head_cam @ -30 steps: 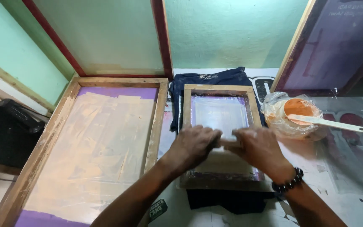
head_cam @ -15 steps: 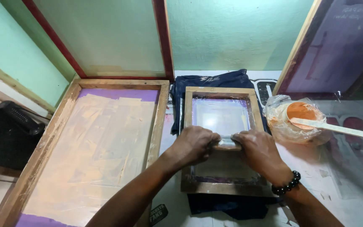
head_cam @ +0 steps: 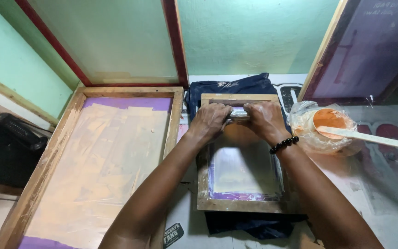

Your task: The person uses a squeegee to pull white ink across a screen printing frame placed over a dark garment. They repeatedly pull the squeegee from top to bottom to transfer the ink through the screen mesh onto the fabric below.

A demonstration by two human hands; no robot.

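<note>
Green wall at the back, with a red-framed screen (head_cam: 116, 41) and a purple-meshed wooden screen (head_cam: 369, 46) leaned against it. Head view only: a white, stained worktop (head_cam: 392, 203) is seen below.

A small wooden screen frame (head_cam: 242, 205) is laid flat at the centre of the worktop, on top of a dark blue garment (head_cam: 229, 86) that shows beyond its far edge and under its near edge. A squeegee (head_cam: 238, 113) is held at the far end of that frame, pressed to the mesh.

The left hand (head_cam: 210, 121) is closed around the squeegee's left end; the right hand (head_cam: 263, 119) is closed around its right end. Both are clamped tight, knuckles up. A black bead bracelet (head_cam: 283, 144) is worn on the right wrist.

A large wooden screen frame (head_cam: 47, 161) with taped mesh is laid flat just left of the small one, edges almost touching.

To the right, a tub of orange ink (head_cam: 327, 119) in clear plastic wrap is set near the small frame, with a white spatula (head_cam: 369, 137) resting in it, handle pointing right.
</note>
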